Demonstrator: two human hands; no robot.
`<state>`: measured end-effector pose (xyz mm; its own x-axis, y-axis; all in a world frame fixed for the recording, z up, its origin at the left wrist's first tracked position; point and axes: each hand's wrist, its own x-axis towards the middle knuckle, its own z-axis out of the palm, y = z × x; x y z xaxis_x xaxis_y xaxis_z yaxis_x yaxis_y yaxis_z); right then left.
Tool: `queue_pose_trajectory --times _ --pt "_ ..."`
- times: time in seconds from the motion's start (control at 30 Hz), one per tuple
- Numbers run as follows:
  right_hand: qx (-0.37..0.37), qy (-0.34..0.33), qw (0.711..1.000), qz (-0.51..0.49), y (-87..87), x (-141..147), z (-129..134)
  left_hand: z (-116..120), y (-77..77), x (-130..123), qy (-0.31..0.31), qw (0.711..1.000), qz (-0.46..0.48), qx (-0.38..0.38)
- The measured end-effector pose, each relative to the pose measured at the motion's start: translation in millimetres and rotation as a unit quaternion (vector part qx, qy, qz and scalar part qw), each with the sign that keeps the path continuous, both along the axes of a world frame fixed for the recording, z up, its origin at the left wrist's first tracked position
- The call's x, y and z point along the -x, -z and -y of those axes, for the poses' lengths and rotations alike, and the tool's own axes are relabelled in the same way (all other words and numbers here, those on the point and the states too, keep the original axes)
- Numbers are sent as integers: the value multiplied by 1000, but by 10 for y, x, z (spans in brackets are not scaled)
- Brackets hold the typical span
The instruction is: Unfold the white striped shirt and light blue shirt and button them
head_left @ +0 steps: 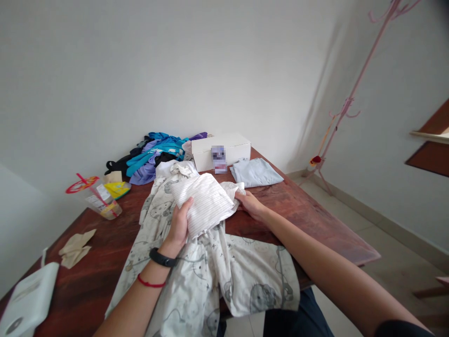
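A white garment with thin stripes (206, 199), folded into a bundle, is held up between both hands. My left hand (180, 222) grips its near left side, thumb on top. At the right, my right hand (248, 204) pinches a loose end of the same cloth; its fingertips are partly hidden. Below the bundle, a pale garment with grey cartoon prints (196, 285) lies spread across the table, and part of it hangs over the front edge. Beyond my right hand rests a folded light blue cloth (257, 172).
A white box (203, 157) stands near the wall, beside a heap of blue, purple and black clothes (159, 152). On the left of the wooden table (119, 243) are a plastic cup (105, 206), a brown napkin (75, 249) and a white device (30, 299). A pink coat stand (351, 93) leans into view at right.
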<state>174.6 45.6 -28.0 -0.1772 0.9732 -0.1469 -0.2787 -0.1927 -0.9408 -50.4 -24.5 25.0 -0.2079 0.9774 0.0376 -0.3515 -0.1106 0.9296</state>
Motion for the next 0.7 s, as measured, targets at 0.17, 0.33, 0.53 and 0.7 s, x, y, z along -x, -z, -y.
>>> queue_pose_trajectory --times 0.17,0.33,0.53,0.7 --pt "9 -3 1000 -14 -4 -4 -6 -3 6 -6 2 1000 1 -5" --pt "17 2 1000 -23 -51 4 8 -14 30 11 15 1000 -15 -18" --pt "29 0 999 -45 -130 10 48 -15 81 45 30 996 -76 -39" --pt "24 -3 998 -51 -104 9 36 1 80 48 30 993 -101 -50"
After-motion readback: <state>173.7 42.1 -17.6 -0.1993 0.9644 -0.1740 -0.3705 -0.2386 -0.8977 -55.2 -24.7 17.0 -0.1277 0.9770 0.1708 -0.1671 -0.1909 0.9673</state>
